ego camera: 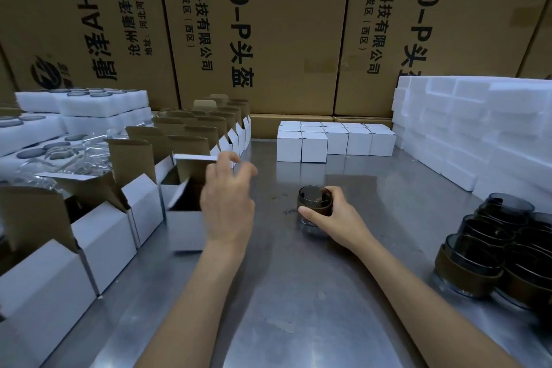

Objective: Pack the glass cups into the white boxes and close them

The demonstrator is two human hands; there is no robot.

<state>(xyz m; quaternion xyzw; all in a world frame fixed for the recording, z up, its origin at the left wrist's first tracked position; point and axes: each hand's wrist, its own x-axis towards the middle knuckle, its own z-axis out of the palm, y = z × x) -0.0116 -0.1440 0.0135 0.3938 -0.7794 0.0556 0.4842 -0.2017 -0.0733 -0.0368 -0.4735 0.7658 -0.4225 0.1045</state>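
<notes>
My right hand point(334, 219) grips a dark glass cup point(314, 199) with a brown band, standing upright on the metal table point(298, 293). My left hand point(228, 203) is at the open white box point(183, 224) in the middle left; its fingers reach the raised lid flap point(194, 166), and whether they pinch it is blurred. The box's inside is dark.
A row of open white boxes point(98, 236) runs along the left edge. Closed white boxes point(334, 140) stand at the back centre. Several banded glass cups point(501, 248) cluster at the right. White foam blocks point(478, 128) are stacked back right, foam trays point(83, 104) back left. Cardboard cartons wall the back.
</notes>
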